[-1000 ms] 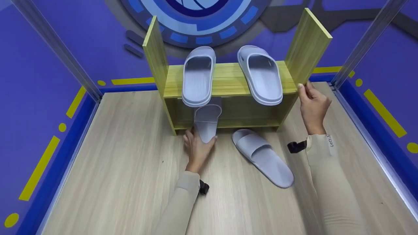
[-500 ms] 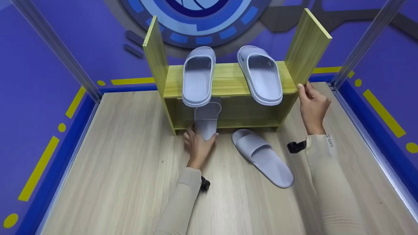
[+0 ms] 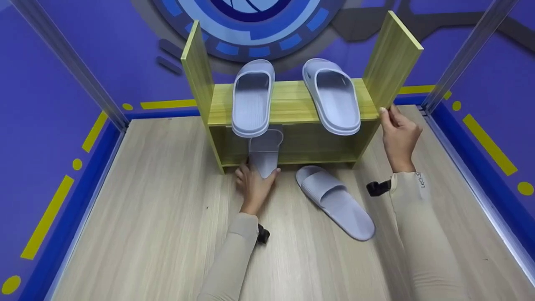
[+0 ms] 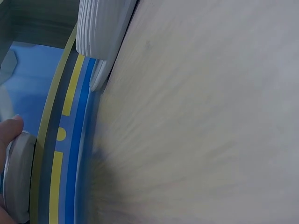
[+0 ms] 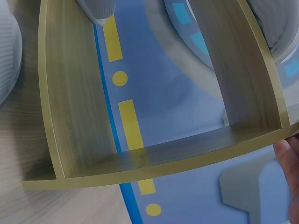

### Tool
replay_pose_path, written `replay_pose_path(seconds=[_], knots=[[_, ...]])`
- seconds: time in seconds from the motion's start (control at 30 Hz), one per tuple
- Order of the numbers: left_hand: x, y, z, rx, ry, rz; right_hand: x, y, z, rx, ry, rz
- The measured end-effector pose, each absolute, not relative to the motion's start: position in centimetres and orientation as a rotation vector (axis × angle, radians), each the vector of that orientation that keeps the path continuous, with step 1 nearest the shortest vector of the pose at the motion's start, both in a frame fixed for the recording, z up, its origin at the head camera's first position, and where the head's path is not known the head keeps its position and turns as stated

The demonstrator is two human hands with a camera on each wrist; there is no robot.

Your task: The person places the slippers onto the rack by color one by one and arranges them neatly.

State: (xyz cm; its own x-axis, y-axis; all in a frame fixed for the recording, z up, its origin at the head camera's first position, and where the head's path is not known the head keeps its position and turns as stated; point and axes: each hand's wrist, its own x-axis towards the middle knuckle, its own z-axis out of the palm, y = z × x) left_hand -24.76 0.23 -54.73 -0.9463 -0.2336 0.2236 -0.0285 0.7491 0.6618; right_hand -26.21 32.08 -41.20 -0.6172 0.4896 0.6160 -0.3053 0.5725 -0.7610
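My left hand [image 3: 255,184] grips the heel end of a pale lilac-grey slide slipper [image 3: 264,162], thumb on one side and fingers on the other. The slipper's strap end lies inside the lower level of a yellow wood-grain shoe rack [image 3: 288,106]; a clog above partly covers it. In the left wrist view, the held slipper [image 4: 19,177] overlaps the rack's lower board. My right hand [image 3: 400,138] pinches the front edge of the rack's right side panel, and its thumb [image 5: 288,158] shows against that edge in the right wrist view. A matching slide slipper [image 3: 342,205] lies angled on the floor.
Two pale closed-toe clogs, a left one [image 3: 251,104] and a right one [image 3: 337,100], stand on the upper shelf, heels over its front edge. Tall side panels [image 3: 391,58] rise above the shelf. Blue-purple printed walls [image 3: 62,100] enclose the wood-look floor [image 3: 159,209].
My left hand has pushed the gripped slipper a little farther into the rack's lower level. The right hand keeps its place on the side panel. The floor slipper and the clogs stay put.
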Motion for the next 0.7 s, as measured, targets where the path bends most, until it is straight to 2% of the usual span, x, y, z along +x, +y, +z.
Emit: replay_pose_path(seconds=[0.7], knots=[[-25.24,0.66,-54.4,0.237,-2.643,-1.037,-26.27,32.06,-41.3,-0.168,-1.931,1.149]])
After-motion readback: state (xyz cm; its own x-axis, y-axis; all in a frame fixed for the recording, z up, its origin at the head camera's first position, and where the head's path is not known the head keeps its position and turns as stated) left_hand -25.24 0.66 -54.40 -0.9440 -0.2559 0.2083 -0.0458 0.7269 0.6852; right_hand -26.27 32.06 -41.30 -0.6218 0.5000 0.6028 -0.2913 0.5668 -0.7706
